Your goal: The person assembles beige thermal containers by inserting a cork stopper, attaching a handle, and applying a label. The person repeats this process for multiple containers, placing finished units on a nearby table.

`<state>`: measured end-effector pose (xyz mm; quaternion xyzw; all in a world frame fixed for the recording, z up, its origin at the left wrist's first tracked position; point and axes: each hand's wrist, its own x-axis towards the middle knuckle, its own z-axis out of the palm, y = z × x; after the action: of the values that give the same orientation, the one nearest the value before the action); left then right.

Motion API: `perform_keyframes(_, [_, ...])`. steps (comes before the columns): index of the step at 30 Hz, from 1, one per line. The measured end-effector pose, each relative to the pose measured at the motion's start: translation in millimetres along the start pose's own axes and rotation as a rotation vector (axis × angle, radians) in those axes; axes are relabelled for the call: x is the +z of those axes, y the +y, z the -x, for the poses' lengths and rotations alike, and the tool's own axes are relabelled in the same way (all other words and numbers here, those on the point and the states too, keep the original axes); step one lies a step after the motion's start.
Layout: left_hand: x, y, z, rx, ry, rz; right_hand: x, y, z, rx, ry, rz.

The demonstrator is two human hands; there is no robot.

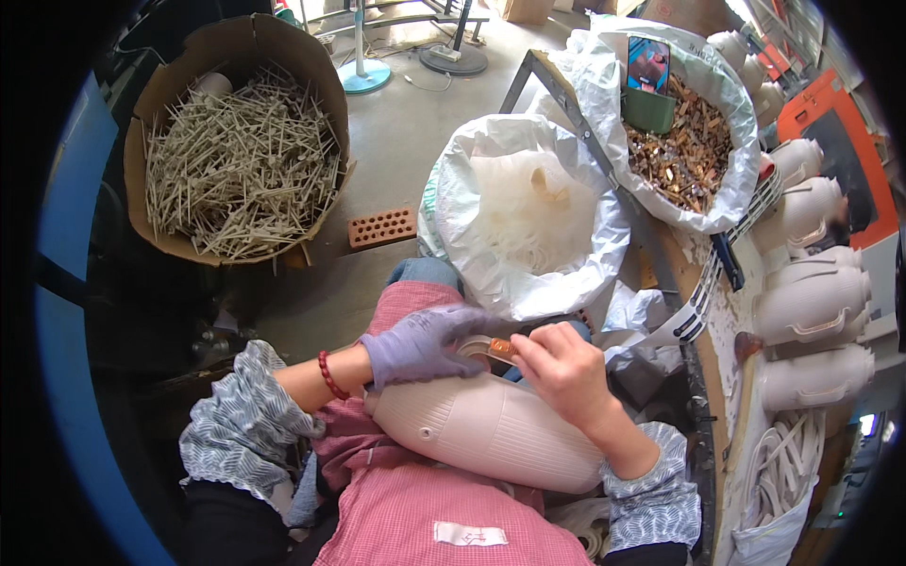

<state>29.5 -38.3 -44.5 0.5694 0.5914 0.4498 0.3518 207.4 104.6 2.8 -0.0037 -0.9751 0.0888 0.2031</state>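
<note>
A pale ribbed plastic jug body (491,429) lies on its side across my lap. My left hand (420,344), in a purple glove, grips its neck end. My right hand (562,368), bare, pinches a small brown metal piece (501,350) against the jug's mouth. A red bead bracelet (330,374) is on my left wrist.
A white sack (585,274) of pale plastic parts sits just ahead. Another sack (689,151) holds brown metal pieces and a green scoop (649,108). Finished jugs (812,311) line the bench at right. A cardboard box (241,151) of sticks and a red brick (382,227) are on the floor at left.
</note>
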Motion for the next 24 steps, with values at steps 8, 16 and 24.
perform_keyframes(8, [-19, 3, -16, -0.535, -0.361, 0.343, 18, 1, 17, -0.042, -0.103, 0.123])
perform_keyframes(16, [-10, -23, -26, -0.472, -0.382, 0.273, 19, 6, 14, -0.071, -0.175, 0.138])
perform_keyframes(24, [0, -16, -45, -0.67, -0.374, 0.277, -14, 130, -11, 0.116, 0.14, 0.058])
